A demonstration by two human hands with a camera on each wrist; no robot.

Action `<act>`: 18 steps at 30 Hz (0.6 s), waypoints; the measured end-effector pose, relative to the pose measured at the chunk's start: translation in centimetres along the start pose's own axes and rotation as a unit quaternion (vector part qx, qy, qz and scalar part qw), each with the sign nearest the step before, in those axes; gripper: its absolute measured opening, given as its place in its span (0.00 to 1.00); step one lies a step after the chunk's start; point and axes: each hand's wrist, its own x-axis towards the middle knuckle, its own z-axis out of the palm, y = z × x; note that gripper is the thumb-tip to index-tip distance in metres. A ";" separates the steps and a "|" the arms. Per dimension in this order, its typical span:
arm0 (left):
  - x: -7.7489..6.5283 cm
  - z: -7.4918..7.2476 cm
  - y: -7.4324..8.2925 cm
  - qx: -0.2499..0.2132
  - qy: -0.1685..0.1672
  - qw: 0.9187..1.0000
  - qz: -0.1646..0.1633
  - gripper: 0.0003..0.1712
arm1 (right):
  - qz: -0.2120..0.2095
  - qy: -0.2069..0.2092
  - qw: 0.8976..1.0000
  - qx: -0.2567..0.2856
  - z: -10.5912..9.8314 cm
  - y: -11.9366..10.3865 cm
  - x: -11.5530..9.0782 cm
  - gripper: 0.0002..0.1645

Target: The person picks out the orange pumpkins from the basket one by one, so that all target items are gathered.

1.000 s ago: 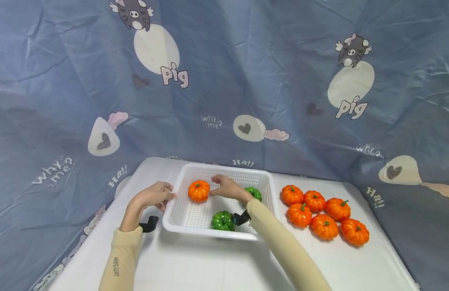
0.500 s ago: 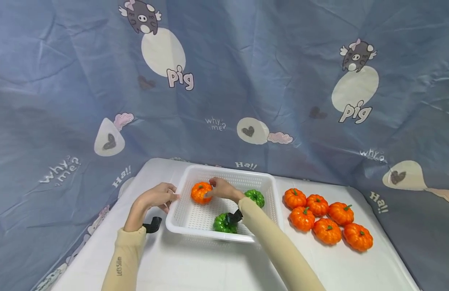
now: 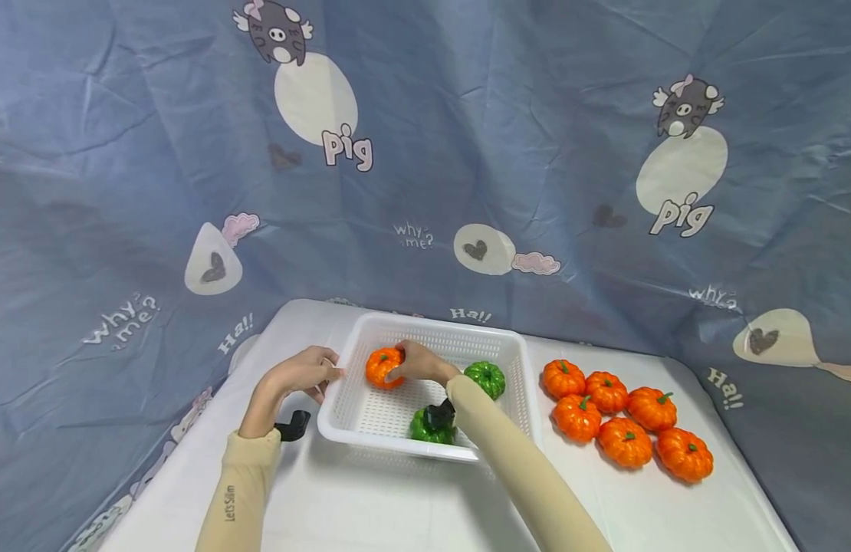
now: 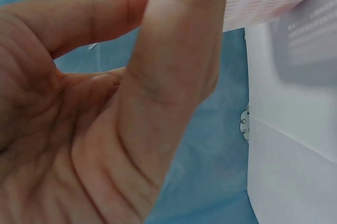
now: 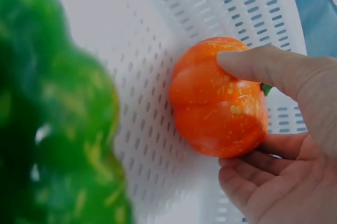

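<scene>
My right hand reaches into the white plastic basket and grips a small orange pumpkin near its left side. In the right wrist view, the thumb lies across the speckled pumpkin and the other fingers curl against its far side by the green stem. My left hand holds the basket's left rim, thumb and fingers at the edge. Two green pumpkins also sit in the basket: one at the right, another near the front wall, partly hidden by the black wrist camera.
Several orange pumpkins lie grouped on the white table, right of the basket. A blue printed cloth hangs behind and along both sides of the table.
My right hand has moved left onto the orange pumpkin and closed round it. The left hand stays at the basket rim. The whole head view has shifted slightly.
</scene>
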 end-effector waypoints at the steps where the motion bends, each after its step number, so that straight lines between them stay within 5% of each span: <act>1: 0.0 0.0 0.0 0.000 0.000 1.000 0.001 0.29 | 0.000 0.000 1.000 -0.001 -0.1 -0.1 -0.1 0.32; 18: 0.0 0.1 0.1 0.010 0.000 1.000 0.004 0.29 | -0.023 -0.039 0.999 0.013 -1.5 -1.6 -2.3 0.38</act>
